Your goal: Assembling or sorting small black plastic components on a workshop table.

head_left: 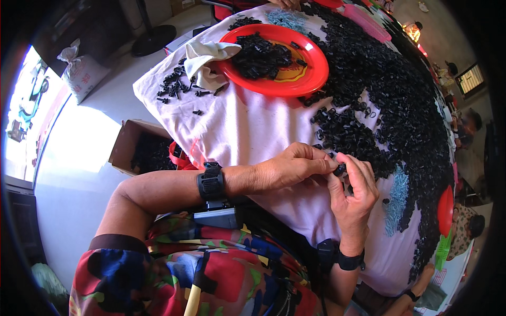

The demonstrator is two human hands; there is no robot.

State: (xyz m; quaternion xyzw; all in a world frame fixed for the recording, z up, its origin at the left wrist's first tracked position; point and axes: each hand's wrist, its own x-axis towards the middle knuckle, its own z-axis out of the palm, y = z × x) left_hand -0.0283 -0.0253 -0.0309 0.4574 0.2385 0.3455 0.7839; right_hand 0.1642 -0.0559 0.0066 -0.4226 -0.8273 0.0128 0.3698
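Fingertip to fingertip, my two hands meet over the near part of the cloth-covered table. A small black plastic part [340, 169] sits between the thumb and fingers of my right hand [356, 192]. My left hand [303, 164] is closed in a pinch right against that part; whatever lies inside its fingertips is too small to make out. Just beyond them lies a heap of small black ring-shaped parts [342, 131]. Further off stands a red plate [311, 79] holding a pile of black tube-like pieces [258, 55].
A white cloth [208, 60] hangs over the plate's left rim, near scattered black pieces [176, 87]. Bluish small pieces [396, 203] lie at the right. Below the table's left edge is a cardboard box [124, 150] of black parts. Other people work along the table's far side.
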